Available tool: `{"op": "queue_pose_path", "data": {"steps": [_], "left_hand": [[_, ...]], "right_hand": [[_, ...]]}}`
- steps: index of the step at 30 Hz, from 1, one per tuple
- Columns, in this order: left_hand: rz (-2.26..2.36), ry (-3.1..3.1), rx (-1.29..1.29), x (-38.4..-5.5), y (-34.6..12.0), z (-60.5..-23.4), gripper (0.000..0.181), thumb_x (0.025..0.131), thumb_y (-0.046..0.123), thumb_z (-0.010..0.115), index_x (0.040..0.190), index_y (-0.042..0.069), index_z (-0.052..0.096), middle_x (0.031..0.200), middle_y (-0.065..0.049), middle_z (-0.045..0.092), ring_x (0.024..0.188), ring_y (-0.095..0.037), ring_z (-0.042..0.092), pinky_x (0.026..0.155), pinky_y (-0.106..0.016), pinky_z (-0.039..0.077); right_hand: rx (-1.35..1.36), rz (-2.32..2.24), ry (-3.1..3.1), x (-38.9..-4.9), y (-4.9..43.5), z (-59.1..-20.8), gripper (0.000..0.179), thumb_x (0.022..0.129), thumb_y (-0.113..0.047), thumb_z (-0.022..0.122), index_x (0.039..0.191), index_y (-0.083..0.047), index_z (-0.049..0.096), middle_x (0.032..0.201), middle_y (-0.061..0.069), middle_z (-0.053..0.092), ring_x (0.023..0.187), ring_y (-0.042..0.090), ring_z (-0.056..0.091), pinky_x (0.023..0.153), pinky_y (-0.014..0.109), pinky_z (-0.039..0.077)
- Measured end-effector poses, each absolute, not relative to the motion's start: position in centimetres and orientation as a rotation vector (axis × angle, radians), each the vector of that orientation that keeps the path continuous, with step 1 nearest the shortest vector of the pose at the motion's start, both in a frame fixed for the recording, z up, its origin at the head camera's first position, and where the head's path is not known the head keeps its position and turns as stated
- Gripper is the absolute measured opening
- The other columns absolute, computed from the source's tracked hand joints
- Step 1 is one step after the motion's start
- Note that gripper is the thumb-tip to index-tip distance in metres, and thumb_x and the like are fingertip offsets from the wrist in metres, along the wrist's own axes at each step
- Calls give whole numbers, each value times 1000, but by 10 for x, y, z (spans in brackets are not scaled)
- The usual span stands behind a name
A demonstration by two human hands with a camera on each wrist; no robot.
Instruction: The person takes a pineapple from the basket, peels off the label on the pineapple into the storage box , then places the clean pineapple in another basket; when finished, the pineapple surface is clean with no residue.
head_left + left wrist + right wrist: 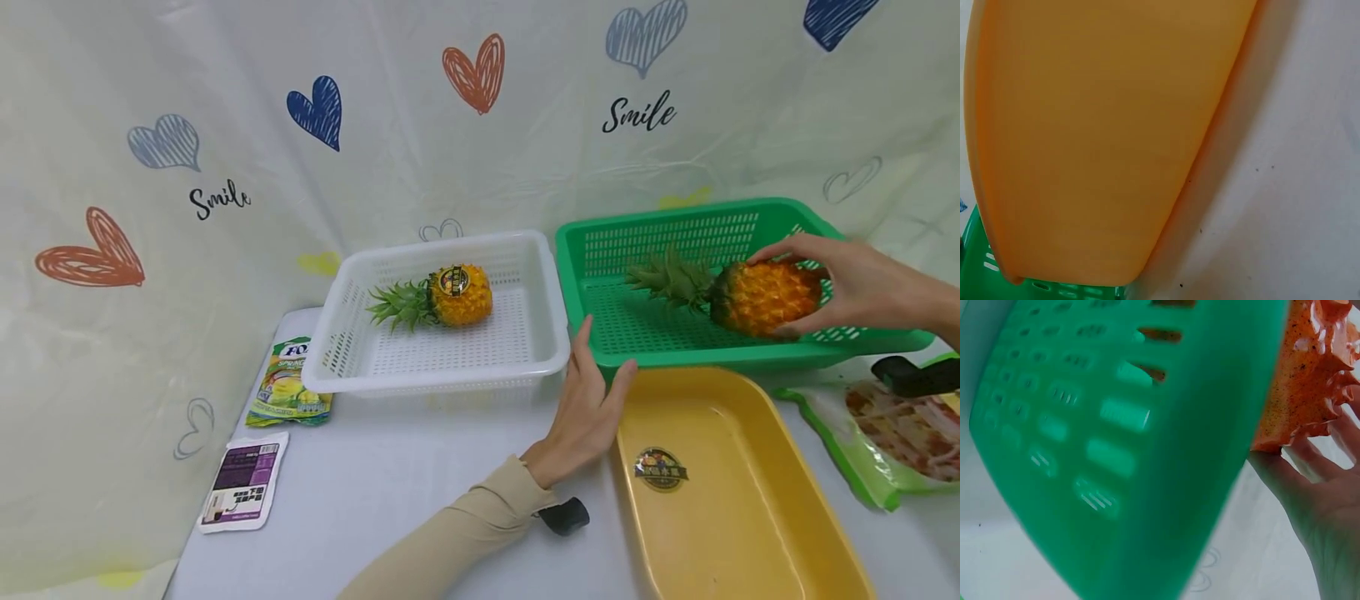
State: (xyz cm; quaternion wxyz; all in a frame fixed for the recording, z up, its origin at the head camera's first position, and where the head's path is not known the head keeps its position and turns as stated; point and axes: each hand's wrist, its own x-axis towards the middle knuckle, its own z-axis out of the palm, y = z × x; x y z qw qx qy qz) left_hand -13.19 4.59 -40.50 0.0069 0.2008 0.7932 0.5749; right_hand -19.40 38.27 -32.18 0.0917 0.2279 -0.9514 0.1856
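Observation:
In the head view my right hand [873,283] grips a small pineapple [765,298] by its orange body, thumb below and fingers over the top. Its leafy crown points left inside the green basket [697,358]. The right wrist view shows fingers [1341,434] around the spiky pineapple [1304,381], past the basket's perforated wall [1116,431]. My left hand [581,408] has its fingers extended at the basket's front left corner, thumb beside the rim. Another pineapple [461,304] with a black-and-gold sticker lies in the white basket [442,383].
A yellow tray [720,500] bearing a sticker sits in front of the green basket. To its right lies a green-edged bag [892,442]. At the left are a yellow-green candy packet [292,387] and a purple-white packet [243,483]. A heart-printed sheet [397,125] hangs behind.

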Motion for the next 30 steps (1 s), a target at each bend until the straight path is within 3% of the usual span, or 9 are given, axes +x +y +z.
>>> {"op": "queue_pose_path", "data": {"steps": [5, 11, 15, 20, 23, 25, 30], "left_hand": [[1869, 2446, 597, -136, 48, -406, 71, 112, 44, 41, 167, 19, 3, 175, -7, 5, 159, -19, 12, 128, -43, 19], [1899, 2437, 576, -139, 50, -406, 70, 112, 44, 43, 167, 21, 6, 175, -4, 8, 159, -17, 14, 127, -43, 21], [1899, 2434, 572, -139, 50, -405, 70, 112, 44, 44, 166, 20, 8, 174, -5, 10, 159, -18, 15, 127, -43, 21], [1878, 2438, 586, -139, 48, -405, 69, 112, 42, 43, 166, 20, 8, 174, -7, 11, 159, -18, 15, 127, -43, 21], [1867, 2455, 593, -140, 48, -406, 68, 112, 42, 42, 166, 19, 8, 174, -8, 11, 159, -20, 16, 127, -43, 21], [1857, 2462, 607, -141, 48, -406, 68, 113, 42, 42, 166, 18, 7, 174, -10, 11, 159, -21, 16, 127, -43, 22], [1841, 2462, 622, -141, 49, -407, 68, 113, 43, 42, 166, 19, 7, 174, -10, 10, 159, -21, 15, 127, -43, 22]], "right_hand": [[710, 562, -2866, -198, 387, -324, 91, 52, 2, 102, 133, -3, 61, 126, 11, 59, 98, -19, 38, 66, 20, 52], [826, 596, -2842, -202, 391, -331, 93, 47, 10, 99, 132, -3, 63, 129, -28, 44, 103, -17, 41, 68, 19, 52], [882, 576, -2833, -204, 394, -336, 94, 46, 11, 99, 132, -3, 63, 131, -39, 35, 108, -21, 37, 69, 20, 52], [848, 553, -2865, -208, 397, -342, 95, 47, 9, 100, 133, -5, 64, 132, -32, 40, 107, -22, 36, 70, 22, 53], [843, 517, -2882, -210, 400, -345, 95, 47, 9, 100, 134, -4, 62, 132, -13, 51, 107, -23, 33, 70, 23, 54], [845, 492, -2878, -210, 402, -347, 95, 46, 10, 99, 133, -3, 62, 130, -7, 53, 107, -25, 31, 69, 23, 54], [865, 475, -2838, -210, 405, -354, 95, 42, 13, 98, 129, -2, 63, 127, -22, 48, 110, -28, 27, 71, 21, 54]]}}
